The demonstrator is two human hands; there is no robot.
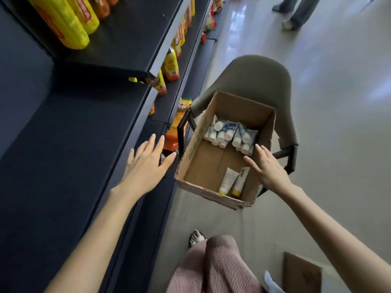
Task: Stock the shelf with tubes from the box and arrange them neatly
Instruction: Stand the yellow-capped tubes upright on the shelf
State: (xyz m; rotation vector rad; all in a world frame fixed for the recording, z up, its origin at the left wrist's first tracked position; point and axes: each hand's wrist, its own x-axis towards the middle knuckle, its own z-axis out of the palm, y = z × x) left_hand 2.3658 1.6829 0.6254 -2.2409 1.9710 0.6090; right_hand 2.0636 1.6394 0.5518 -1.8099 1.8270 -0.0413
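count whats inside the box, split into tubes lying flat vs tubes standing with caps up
Inside the cardboard box:
Tubes lying flat, near end: 2
Tubes standing cap-up, far end: about 11 caps show, though some overlap, so this count is approximate
Total: about 13

Both hands are empty: left hand outside the box, right hand at its rim.

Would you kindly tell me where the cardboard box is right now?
The cardboard box sits on a grey chair beside the shelf, centre frame, between both hands.
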